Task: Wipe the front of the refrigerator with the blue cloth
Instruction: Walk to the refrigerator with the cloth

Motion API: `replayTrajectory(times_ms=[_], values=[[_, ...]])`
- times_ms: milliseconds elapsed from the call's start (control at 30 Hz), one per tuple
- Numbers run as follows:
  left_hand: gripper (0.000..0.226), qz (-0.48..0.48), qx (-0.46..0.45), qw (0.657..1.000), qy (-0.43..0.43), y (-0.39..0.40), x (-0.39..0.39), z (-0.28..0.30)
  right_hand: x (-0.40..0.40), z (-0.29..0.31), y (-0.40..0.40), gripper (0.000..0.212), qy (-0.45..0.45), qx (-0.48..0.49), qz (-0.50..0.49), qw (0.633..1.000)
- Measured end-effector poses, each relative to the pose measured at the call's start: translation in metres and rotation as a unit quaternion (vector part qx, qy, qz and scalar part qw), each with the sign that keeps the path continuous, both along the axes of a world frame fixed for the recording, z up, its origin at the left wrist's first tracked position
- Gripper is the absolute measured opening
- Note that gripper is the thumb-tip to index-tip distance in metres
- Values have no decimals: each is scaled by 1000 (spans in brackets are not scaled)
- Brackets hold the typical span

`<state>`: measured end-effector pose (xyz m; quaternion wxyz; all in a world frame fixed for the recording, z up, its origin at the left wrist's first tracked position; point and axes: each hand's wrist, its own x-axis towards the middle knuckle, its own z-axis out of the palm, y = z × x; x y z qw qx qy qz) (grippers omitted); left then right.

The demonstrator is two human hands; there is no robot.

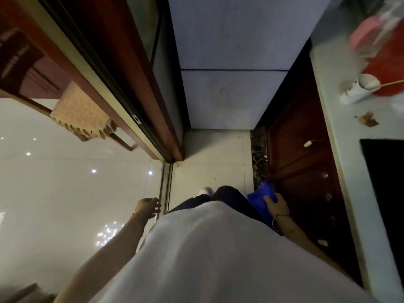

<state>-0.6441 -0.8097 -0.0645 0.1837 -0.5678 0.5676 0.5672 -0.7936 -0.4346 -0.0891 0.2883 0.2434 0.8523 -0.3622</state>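
The refrigerator (pixel 231 62) stands straight ahead, its pale grey front split by a dark seam into an upper and a lower door. My right hand (pixel 276 204) hangs low at my right side and grips the blue cloth (pixel 261 196), which is bunched and partly hidden behind my leg. The cloth is well below and in front of the refrigerator, not touching it. My left hand (pixel 147 207) hangs at my left side, fingers loosely curled, holding nothing. My white shirt fills the lower middle of the view.
A red-brown sliding door frame (pixel 140 88) runs along the left of the refrigerator. Dark red cabinet doors (pixel 306 162) and a white countertop (pixel 341 119) lie on the right, with a red container (pixel 389 60) and a white cup (pixel 360 88). A wooden chair (pixel 80 112) stands at left.
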Motion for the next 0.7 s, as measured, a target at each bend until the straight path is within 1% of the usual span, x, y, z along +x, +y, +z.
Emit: replayTrajectory(times_ms=[133,267,333,400,433,500,567,633,700], values=[[23,-36,-28,998,33,-34,-85,15,-45,4,-19,53,-11,0,-15,1000],[33,-83,-52,995,21,-50,-150,4,-93,-8,-35,44,-38,5,3,999],[34,-81,-55,995,26,-59,-182,-1,-126,-9,-44,46,-27,0,14,1000],[34,-82,-64,994,35,-65,-215,-3,-168,-3,-59,52,6,-11,21,1000],[33,-88,-72,993,42,-68,-233,-1,-191,4,-68,53,33,-9,33,999],[28,-109,-99,987,62,-74,-273,10,-243,25,-88,52,118,9,84,989],[24,-118,-131,979,99,-78,-319,29,-294,58,-112,50,235,4,128,963],[26,-104,-150,969,164,-82,-366,56,-341,96,-137,53,357,-11,167,919],[27,-95,-167,952,239,-86,-409,92,-380,140,-161,56,469,-15,204,859]])
